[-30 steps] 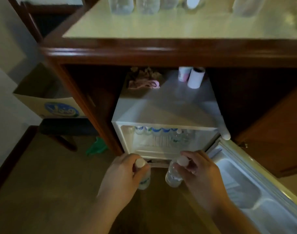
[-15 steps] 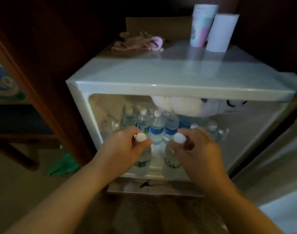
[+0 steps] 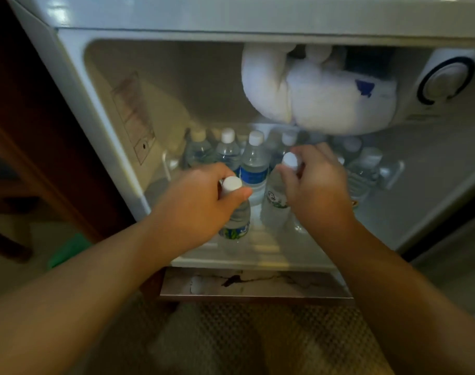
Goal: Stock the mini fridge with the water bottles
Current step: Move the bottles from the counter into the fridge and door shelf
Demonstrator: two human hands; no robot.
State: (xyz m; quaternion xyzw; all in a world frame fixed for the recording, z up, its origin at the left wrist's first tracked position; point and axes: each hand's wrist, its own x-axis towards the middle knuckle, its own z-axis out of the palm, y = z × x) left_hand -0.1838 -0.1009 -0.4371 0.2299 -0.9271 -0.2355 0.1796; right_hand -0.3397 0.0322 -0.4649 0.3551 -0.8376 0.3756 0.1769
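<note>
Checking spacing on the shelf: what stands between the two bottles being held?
In the head view, a blue-labelled bottle stands behind the gap between the left hand's bottle and the right hand's bottle; the gap itself is bare shelf.

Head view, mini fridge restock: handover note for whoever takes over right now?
Left hand: gripping a clear plastic water bottle with a white cap and green-blue label by the neck, upright, at the front of the fridge floor.
Right hand: pinching the white cap of a second clear water bottle with a green-printed label, just right of the first.
White mini fridge: door open; a row of white-capped water bottles already stands at the back, below the frosted freezer box.
Done: back row stocked.
Left: whether the two held bottles touch the floor can't be told; set them down if needed, then release.
</note>
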